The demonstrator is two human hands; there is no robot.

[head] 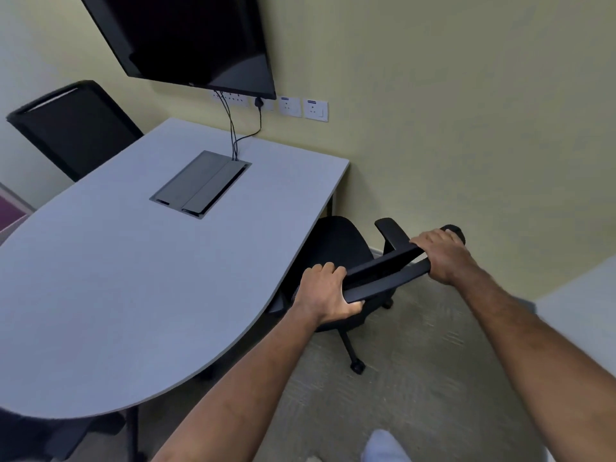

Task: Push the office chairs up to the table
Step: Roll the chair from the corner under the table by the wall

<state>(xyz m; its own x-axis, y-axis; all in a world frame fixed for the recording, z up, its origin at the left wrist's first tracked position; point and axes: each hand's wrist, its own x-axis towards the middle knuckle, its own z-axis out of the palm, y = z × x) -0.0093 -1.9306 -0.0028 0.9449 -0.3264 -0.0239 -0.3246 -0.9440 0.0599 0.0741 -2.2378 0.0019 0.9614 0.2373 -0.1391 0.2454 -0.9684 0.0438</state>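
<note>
Yellow-green walls (433, 95) enclose a small meeting room; grey carpet (416, 378) underfoot. Wall-mounted dark screen (186, 38) hangs over the far end of the table, cables (233, 135) dropping from it and from the sockets (301, 107) into a lidded cable box (200, 183) set flush in the top.

Table (116, 278) — pale grey, straight at the wall end, curving round toward the viewer — fills the left and centre of the view.

Far chair (73, 125): backrest stands just behind the table's far-left edge, seat hidden (looks pushed up already, as a judgement). A dark shape at the bottom-left, under the table edge, may be another seat; cannot tell.

Near chair (336, 248): on the table's right side, seat front partly under the edge, castor legs out on the carpet. Backrest top seen nearly edge-on from above.

Left hand (328, 293) is wrapped around the left end of the backrest top, fingers curled over, thumb under. Right hand (441, 255) is closed over the right end. Gripping both ends likely keeps the swivel base from twisting during the push — a square, even drive toward the table.

Judgement: chair part-way in; more travel wanted.
</note>
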